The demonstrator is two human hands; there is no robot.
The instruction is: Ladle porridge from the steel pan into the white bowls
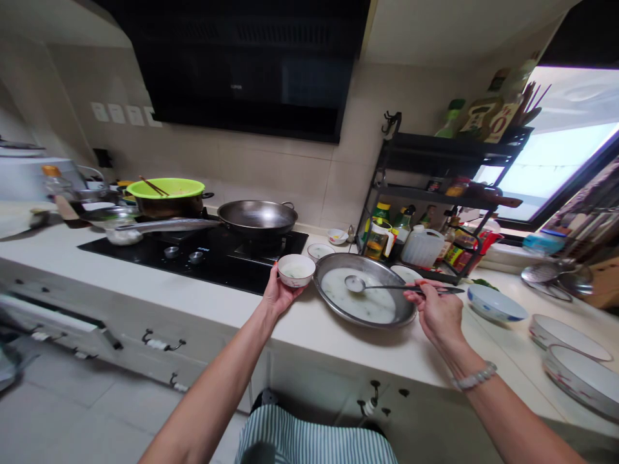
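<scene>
A small patterned bowl (295, 273) with whitish soup in it is held by my left hand (282, 293), beside the left rim of a wide steel basin (333, 308). Pale, milky soup (372, 303) with green bits fills part of that basin. My right hand (438, 309) grips the dark handle of a ladle (355, 283), whose round head is at the soup's surface. Behind the basin are two more small bowls, one at the back left (320, 251) and one at the back right (406, 274), the latter partly hidden by the basin and my hand.
A wok (258, 218) sits on the black stove (222, 261), left of it a pot with a green basin (167, 187) and chopsticks on top. A rack (440, 193) of bottles stands behind. Larger bowls (497, 303) and skimmers (541, 273) lie to the right.
</scene>
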